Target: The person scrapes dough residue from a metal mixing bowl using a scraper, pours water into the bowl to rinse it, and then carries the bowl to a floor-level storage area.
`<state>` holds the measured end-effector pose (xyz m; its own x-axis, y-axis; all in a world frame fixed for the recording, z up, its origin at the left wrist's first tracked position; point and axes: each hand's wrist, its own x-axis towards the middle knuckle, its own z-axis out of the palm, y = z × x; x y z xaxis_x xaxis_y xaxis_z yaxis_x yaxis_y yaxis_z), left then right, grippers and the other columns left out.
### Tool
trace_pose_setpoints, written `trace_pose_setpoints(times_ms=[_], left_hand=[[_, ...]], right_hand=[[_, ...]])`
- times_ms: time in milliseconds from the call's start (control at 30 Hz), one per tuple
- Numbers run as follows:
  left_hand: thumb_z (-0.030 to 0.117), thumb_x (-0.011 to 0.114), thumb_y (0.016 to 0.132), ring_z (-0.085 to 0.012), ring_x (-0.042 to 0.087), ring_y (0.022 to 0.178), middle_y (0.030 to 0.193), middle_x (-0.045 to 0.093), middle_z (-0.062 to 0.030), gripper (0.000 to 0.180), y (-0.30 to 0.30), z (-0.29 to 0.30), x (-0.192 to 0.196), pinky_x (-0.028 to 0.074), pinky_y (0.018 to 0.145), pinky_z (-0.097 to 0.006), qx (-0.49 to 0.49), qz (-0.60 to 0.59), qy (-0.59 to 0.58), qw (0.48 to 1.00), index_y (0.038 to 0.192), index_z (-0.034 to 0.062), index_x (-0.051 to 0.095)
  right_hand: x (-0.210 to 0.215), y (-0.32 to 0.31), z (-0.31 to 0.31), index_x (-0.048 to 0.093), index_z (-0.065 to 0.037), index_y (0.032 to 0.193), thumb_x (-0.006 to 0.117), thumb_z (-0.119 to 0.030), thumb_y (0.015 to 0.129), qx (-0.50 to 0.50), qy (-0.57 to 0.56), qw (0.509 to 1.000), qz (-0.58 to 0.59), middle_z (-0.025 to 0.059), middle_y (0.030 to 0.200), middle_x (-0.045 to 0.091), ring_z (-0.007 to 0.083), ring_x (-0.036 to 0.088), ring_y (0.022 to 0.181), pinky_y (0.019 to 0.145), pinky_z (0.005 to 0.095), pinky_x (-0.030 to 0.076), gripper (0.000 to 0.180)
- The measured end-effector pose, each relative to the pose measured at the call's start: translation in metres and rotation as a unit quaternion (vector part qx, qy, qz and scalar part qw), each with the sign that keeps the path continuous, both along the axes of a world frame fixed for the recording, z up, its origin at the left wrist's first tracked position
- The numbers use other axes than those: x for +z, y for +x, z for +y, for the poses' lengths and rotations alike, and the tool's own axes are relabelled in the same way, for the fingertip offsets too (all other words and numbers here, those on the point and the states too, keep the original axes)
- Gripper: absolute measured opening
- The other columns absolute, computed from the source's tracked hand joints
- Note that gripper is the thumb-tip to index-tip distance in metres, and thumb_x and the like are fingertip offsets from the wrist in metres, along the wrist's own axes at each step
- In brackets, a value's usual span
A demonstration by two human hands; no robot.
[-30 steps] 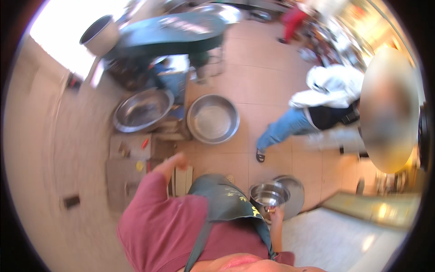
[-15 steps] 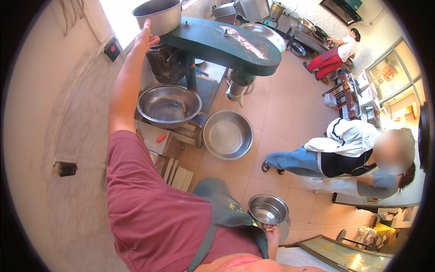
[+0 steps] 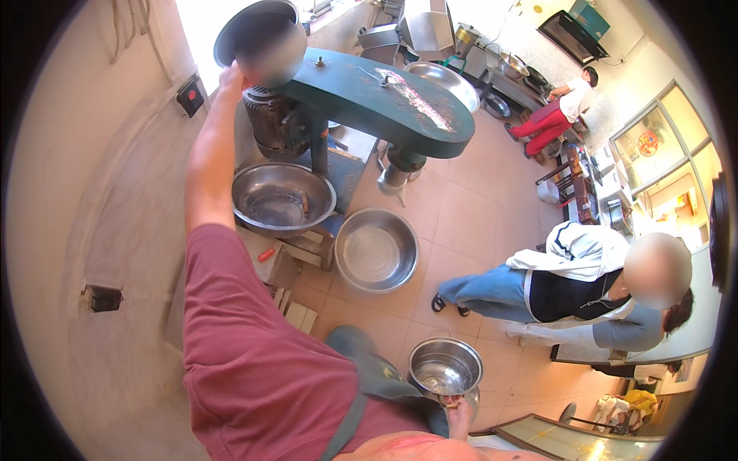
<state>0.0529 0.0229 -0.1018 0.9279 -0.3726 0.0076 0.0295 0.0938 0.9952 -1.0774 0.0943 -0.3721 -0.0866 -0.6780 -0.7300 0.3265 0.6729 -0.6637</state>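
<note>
My left arm in a maroon sleeve stretches far up and forward. My left hand (image 3: 231, 77) rests on the rim of a tall metal pot (image 3: 260, 40) that sits on top of a dark green machine (image 3: 377, 100). Whether the fingers grip the rim is hidden. Low down by my body, my right hand (image 3: 460, 409) holds a small steel bowl (image 3: 445, 367) by its near edge; the bowl looks empty and shiny inside.
A large steel basin (image 3: 283, 198) sits under the machine, a second basin (image 3: 377, 249) on the tiled floor beside it. A person in a white top and jeans (image 3: 569, 280) stands close on the right. Another person in red (image 3: 555, 115) works at far counters.
My left arm has risen from waist height to the pot on the machine. The view has tilted up toward the machine. My right hand keeps holding the small bowl.
</note>
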Motion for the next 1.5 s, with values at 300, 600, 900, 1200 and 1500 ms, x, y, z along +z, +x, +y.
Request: trace_pose_setpoints(times_ms=[300,600,900,1200,1500], left_hand=[[0.001,0.064,0.088,-0.0262,0.062,0.112,0.111,0.067,-0.0161,0.035,-0.195,0.163,-0.115,0.051,0.096,-0.039,0.045,-0.505,0.246,0.826,0.123,-0.0011,0.064],[0.016,0.058,0.093,-0.0218,0.057,0.075,0.081,0.060,-0.0076,0.015,-0.546,0.099,-0.179,0.045,0.065,-0.037,-0.479,-0.164,0.236,0.829,0.096,0.0027,0.065],[0.017,0.050,0.100,-0.0227,0.070,0.079,0.095,0.071,-0.0147,0.031,-0.777,0.019,-0.230,0.062,0.069,-0.035,-0.702,0.074,0.228,0.671,0.109,-0.0096,0.063],[0.021,0.053,0.100,-0.0213,0.069,0.070,0.087,0.070,-0.0139,0.031,-0.889,-0.002,-0.253,0.059,0.059,-0.033,-0.786,0.031,0.295,0.542,0.101,-0.0079,0.063],[0.042,0.061,0.098,-0.0204,0.068,0.053,0.063,0.068,-0.0125,0.050,-1.003,-0.060,-0.222,0.053,0.052,-0.032,-0.807,-0.288,0.365,0.365,0.079,-0.0047,0.065]], right_hand=[[-0.029,0.001,-0.023,0.062,-0.001,0.100,0.059,-0.021,0.100,0.089,0.002,0.995,0.053,0.0147,0.089,0.066,0.0283,0.067,0.075,0.065,0.0407,0.058,0.020],[0.041,0.004,-0.005,0.061,0.009,0.113,0.049,-0.001,0.085,0.106,-0.107,0.989,0.003,0.0157,0.104,0.070,0.0253,0.071,0.085,0.070,0.0347,0.059,0.032],[0.058,-0.029,0.051,0.059,0.006,0.120,0.046,0.004,0.085,0.020,-0.122,0.990,-0.066,0.0130,0.109,0.069,0.0235,0.070,0.090,0.074,0.0323,0.057,0.037],[0.055,-0.090,0.107,0.057,0.008,0.123,0.045,0.007,0.082,-0.067,-0.138,0.988,-0.038,0.0154,0.114,0.066,0.0252,0.069,0.091,0.076,0.0374,0.061,0.043],[0.067,-0.141,0.121,0.056,0.009,0.125,0.043,0.007,0.080,-0.143,-0.207,0.967,-0.040,0.0145,0.118,0.065,0.0251,0.068,0.097,0.079,0.0350,0.061,0.047]])
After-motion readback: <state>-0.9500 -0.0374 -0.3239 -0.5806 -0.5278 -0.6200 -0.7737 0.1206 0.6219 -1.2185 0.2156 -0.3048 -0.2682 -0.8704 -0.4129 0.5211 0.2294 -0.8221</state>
